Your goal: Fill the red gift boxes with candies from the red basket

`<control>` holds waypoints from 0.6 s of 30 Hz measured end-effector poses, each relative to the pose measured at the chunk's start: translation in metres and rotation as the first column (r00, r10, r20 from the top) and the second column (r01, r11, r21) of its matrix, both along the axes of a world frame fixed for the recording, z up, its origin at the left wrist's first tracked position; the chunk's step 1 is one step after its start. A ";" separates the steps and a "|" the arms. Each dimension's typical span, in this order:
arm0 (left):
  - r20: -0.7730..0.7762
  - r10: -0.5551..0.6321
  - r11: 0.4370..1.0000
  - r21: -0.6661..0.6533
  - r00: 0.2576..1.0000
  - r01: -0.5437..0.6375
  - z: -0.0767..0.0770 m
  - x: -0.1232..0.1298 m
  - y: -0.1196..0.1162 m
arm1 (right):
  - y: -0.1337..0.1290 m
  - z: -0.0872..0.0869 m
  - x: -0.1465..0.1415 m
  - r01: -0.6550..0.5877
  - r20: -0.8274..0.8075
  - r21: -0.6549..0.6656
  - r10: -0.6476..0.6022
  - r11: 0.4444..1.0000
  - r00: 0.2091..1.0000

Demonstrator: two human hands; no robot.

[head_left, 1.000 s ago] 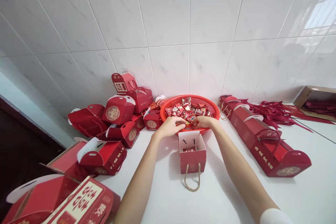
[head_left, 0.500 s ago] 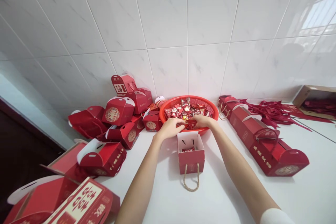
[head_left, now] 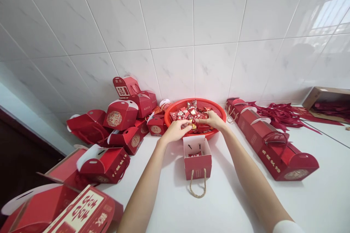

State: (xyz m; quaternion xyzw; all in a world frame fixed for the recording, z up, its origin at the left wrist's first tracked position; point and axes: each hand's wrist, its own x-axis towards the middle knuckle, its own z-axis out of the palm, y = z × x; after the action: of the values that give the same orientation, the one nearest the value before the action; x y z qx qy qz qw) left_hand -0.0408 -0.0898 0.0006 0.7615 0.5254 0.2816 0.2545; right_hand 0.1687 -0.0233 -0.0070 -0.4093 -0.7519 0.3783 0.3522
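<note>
A red plastic basket (head_left: 222, 112) full of wrapped candies (head_left: 182, 113) stands against the wall. My left hand (head_left: 177, 131) reaches over its near left rim, thumb and fingers closed together among the candies; what they hold is too small to make out. From the right, my right hand (head_left: 213, 121) pinches a red-wrapped candy above the pile. Just in front of the basket, between my forearms, an open red gift box (head_left: 198, 167) stands upright with a few red packets inside. Its twine handle (head_left: 198, 194) droops toward me on the white table.
Several red gift boxes (head_left: 120, 114) are heaped on the left, some with raised flaps. On the right runs a row of closed boxes (head_left: 273, 145). Behind it lie dark red ribbons (head_left: 279, 114) and a cardboard box (head_left: 326, 103). White tiles back the table (head_left: 175, 207).
Both hands have lifted slightly from deeper in the candies. My right hand has shifted up with a candy at its fingertips. The open box stays in place; the view shifts slightly.
</note>
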 end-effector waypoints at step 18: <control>-0.438 0.017 0.981 -0.167 0.899 -0.100 0.011 0.016 0.019 | 0.016 -0.019 0.000 0.211 0.112 0.093 -0.221 0.973 0.969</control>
State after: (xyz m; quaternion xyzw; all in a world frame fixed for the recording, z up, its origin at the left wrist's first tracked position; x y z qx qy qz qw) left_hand -0.0247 -0.0707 0.0119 0.7617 0.6155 0.0624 0.1922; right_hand 0.1687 -0.0072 -0.0260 -0.4966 -0.7373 0.2817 0.3612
